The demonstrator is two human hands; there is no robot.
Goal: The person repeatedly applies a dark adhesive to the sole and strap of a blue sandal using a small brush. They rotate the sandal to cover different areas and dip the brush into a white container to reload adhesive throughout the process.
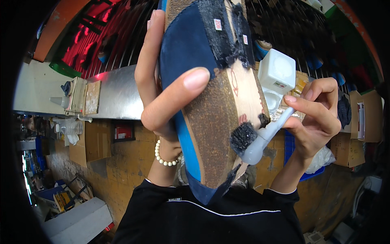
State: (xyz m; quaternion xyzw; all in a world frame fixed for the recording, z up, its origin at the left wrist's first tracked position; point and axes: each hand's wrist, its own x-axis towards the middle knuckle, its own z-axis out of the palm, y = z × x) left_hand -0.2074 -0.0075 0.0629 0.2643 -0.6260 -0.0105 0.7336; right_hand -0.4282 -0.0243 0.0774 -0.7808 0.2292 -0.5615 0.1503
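Close up in the middle is a shoe piece (207,114), its bottom turned toward me, with dark blue suede, rough brown areas, a bright blue side and a pale tan strip along the bottom. Frayed black fabric edges with small white labels are folded over onto that strip. My left hand (156,110) grips the shoe from the left, thumb lying across its face. Pinched between the fingers of my right hand (319,116) is a brush (270,132) with a whitish, coated handle. Its black bristles are against the lower right of the shoe's bottom.
Behind the shoe, a white plastic container (277,70) stands on a metal-edged bench (118,97). Beyond it is a rack of metal rods (126,49) with shoes, lit red at left. Cardboard boxes (95,142) flank both sides; a blue tray (310,175) lies at lower right.
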